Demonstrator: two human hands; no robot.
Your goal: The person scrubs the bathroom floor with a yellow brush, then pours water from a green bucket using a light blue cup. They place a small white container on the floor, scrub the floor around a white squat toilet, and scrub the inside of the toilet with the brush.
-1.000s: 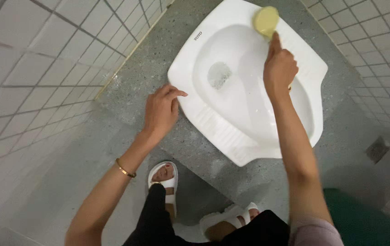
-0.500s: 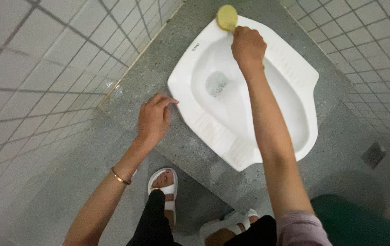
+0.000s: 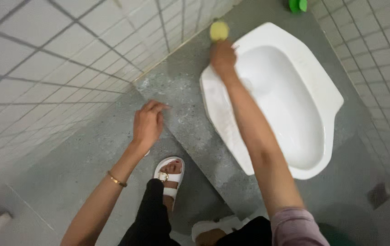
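Yellow sponge [image 3: 219, 31] was poking out just past the right hand [image 3: 223, 55] fingers, clenched round it, at the squat toilet [image 3: 313, 91] rim's far left corner, further left than 0.5 s ago. Left hand [image 3: 148, 124] w/ fingers loose, holding nothing, had come off the rim, over grey floor [image 3: 181, 95].

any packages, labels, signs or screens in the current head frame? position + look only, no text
No signs, screens or readable labels show.
Only candidate package: a green plastic object, cut off by the top edge, on the grey floor behind the white squat toilet pan; too little shows to tell what it is.
Right hand holds a yellow round-headed scrubber at the pan's rim; no marking visible on it.
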